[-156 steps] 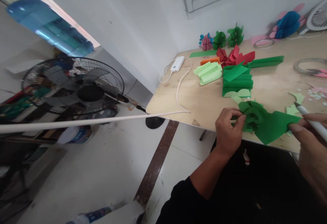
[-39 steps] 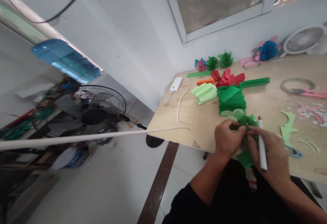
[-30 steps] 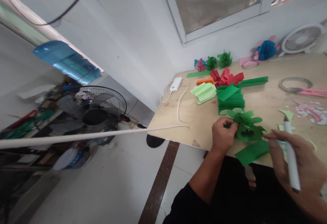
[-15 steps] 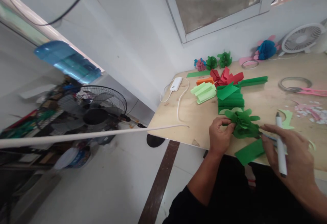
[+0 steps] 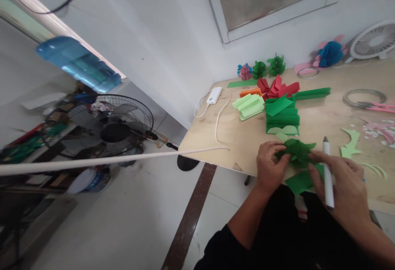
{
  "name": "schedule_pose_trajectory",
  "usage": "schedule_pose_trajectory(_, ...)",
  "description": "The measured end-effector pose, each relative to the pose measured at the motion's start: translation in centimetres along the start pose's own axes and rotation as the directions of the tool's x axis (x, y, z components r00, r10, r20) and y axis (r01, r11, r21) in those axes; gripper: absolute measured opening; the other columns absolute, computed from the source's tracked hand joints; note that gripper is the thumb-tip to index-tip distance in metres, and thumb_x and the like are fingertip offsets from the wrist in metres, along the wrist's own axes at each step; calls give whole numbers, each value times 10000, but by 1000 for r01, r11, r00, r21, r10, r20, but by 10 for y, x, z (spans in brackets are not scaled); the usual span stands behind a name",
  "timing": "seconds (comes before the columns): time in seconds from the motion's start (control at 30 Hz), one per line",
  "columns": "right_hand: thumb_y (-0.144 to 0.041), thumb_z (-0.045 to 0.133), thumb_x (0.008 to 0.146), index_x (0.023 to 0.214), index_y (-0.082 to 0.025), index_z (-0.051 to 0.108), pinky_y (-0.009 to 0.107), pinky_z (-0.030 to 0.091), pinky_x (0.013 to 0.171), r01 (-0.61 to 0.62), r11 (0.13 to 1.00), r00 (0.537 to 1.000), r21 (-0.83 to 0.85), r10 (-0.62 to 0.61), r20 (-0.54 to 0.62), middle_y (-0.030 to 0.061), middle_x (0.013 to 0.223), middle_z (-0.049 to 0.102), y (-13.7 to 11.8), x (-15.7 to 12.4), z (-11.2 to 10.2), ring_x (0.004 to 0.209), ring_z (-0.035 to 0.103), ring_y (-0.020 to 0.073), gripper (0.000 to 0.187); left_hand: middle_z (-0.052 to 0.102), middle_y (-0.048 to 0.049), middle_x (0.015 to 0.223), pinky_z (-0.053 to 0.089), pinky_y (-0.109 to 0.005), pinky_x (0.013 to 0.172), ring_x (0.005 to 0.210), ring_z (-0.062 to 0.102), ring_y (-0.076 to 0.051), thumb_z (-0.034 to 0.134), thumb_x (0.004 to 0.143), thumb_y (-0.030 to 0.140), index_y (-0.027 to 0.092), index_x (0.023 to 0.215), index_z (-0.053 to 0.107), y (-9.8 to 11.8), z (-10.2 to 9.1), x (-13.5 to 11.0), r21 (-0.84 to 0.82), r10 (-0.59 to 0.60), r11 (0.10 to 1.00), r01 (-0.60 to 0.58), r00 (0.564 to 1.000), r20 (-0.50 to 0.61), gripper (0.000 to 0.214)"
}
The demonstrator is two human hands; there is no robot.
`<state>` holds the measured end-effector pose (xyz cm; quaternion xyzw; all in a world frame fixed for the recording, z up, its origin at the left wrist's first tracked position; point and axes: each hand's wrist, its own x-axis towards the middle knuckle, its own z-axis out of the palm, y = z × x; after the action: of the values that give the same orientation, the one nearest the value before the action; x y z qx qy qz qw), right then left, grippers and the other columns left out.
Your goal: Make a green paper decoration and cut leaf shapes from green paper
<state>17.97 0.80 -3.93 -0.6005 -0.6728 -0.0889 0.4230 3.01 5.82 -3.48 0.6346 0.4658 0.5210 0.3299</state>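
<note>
The left hand (image 5: 271, 165) gripped a cut green paper rosette (image 5: 296, 151) over the front edge of the plywood table (image 5: 216, 138); the right hand (image 5: 338, 179) closed on a white marker pen (image 5: 326, 155), pinching the rosette too. A folded green paper stack (image 5: 282, 116) lay untouched.

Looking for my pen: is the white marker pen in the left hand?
No, the white marker pen stands in the right hand, while the left hand holds the crumpled green paper flower.

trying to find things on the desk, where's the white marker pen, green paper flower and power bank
white marker pen (image 5: 326, 151), head view, upper barrel
green paper flower (image 5: 296, 151), head view, crumpled centre
power bank (image 5: 214, 95), head view, top face
</note>
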Motion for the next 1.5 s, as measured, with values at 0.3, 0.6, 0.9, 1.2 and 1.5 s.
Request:
schedule_pose_trajectory(0.3,-372,569,840,1111,-210,596,390,456,748,-68,998,997,9,67,31,66,833,691,-9,-8,-6,827,633,260,317,675,-83,1042,502,-417,930,1028,613,-220,691,732,157,187,901,644,11,-6,-22,43,68,997,-68,998,-8,178)
schedule_pose_trajectory(0.6,-422,523,838,1117,-218,597,415,473,768,-168,986,981,-10,168,100,90,891,704,-4,0,-4,857,648,282,353,688,-79,1057,478,-407,916,1002,617,-211,534,836,176,197,1027,650,25,-5,-42,278,191,943,-180,982,-11,223)
schedule_pose_trajectory(0.9,-403,584,801,1162,-241,592,389,515,791,-272,951,959,148,254,127,83,998,729,-11,25,2,891,689,246,396,664,-107,1182,429,-409,918,1048,592,-237,474,854,187,148,1174,609,23,-5,-42,471,309,831,-298,949,54,350)
schedule_pose_trajectory(1.2,-420,580,790,1137,-245,604,386,524,813,-440,885,886,151,400,234,90,975,742,-14,34,-4,896,698,240,390,663,-106,1137,478,-385,915,1035,610,-200,483,851,142,177,1139,597,21,-11,-53,271,247,937,-219,966,-76,312)
schedule_pose_trajectory(1.5,-503,554,791,1146,-278,604,467,542,826,-375,921,913,101,349,211,60,972,740,-26,25,-15,935,695,284,423,638,-69,999,529,-357,853,971,610,-192,573,754,58,177,1037,596,0,-11,-38,-10,17,1000,-20,975,-223,308)
